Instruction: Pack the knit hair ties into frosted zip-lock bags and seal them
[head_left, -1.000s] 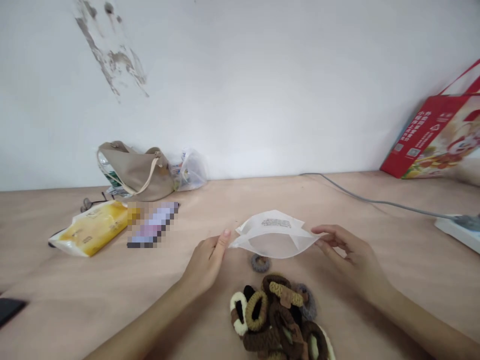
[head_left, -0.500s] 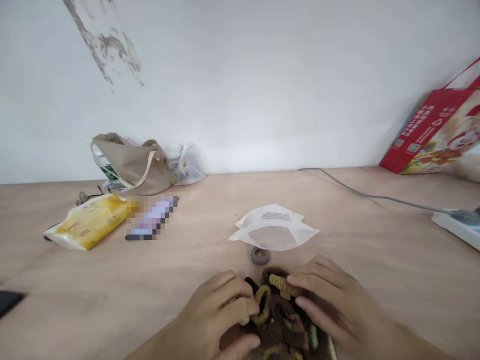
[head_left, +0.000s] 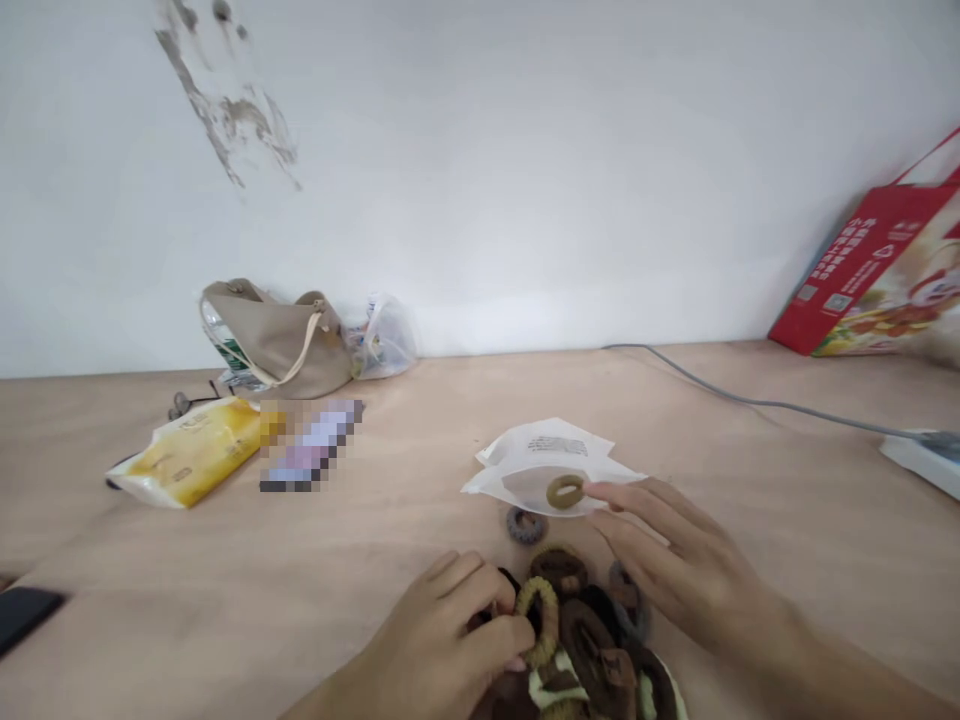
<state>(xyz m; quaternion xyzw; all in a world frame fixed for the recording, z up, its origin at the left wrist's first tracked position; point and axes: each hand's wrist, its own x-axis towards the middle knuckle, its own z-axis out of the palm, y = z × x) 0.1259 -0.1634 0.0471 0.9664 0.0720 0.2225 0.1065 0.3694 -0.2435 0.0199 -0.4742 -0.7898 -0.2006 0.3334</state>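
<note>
A pile of brown, cream and black hair ties [head_left: 600, 655] lies on the wooden table [head_left: 375, 560] right in front of me. My left hand [head_left: 450, 640] is curled at the pile's left side and pinches a mustard hair tie [head_left: 541, 615]. My right hand [head_left: 667, 565] reaches forward with its fingers stretched out. Its index fingertip touches an olive hair tie [head_left: 565, 491] that lies on a white frosted pouch [head_left: 544, 455]. A small grey hair tie [head_left: 526, 525] rests alone just in front of the pouch.
A beige shoulder bag [head_left: 277, 340] and a clear plastic bag [head_left: 381, 338] sit by the wall, with a yellow tissue pack [head_left: 187, 450] nearer. A red gift bag [head_left: 877, 265] leans at the right. A grey cable [head_left: 750, 402] runs to a white power strip [head_left: 922, 462]. A dark phone [head_left: 22, 615] lies at the left edge.
Both hands left the pouch and came down onto the pile. The right hand then went forward to the pouch, where an olive hair tie now lies. The left hand stays on the pile.
</note>
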